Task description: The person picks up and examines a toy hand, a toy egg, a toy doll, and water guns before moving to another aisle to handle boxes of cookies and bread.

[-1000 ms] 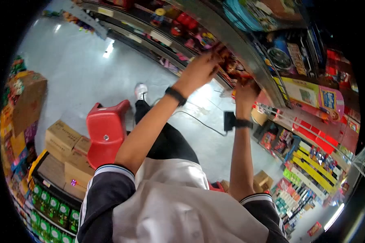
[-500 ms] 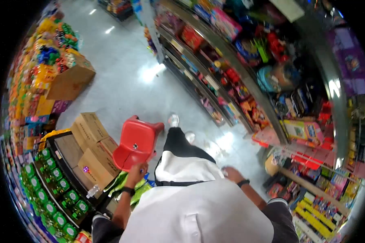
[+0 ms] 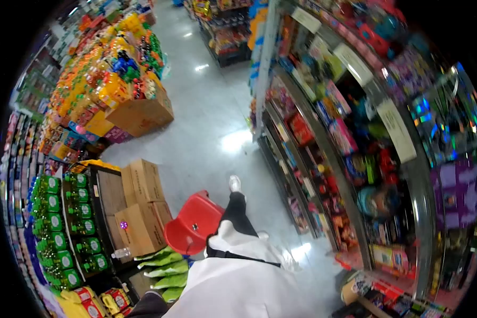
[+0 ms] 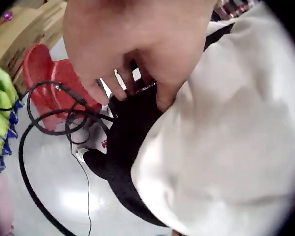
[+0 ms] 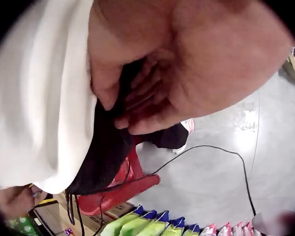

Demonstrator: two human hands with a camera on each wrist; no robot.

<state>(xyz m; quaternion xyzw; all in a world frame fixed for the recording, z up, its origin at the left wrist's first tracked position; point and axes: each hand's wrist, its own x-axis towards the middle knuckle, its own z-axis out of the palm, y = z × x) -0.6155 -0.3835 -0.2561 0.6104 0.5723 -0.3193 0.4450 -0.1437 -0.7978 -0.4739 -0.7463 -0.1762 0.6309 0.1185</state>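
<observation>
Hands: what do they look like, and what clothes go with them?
The left hand and right hand are bare: no gloves or rings show. The white top has a dark sleeve. Black cables hang near the left hand.

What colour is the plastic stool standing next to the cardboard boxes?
Red, all over. The stool shows best in the head view.

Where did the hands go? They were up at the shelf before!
Both hands came down from the toy shelf. The left hand and right hand now hang beside the white shirt, fingers loosely curled, holding nothing. The head view swung up along the aisle. The red stool and cardboard boxes stayed put.
</observation>
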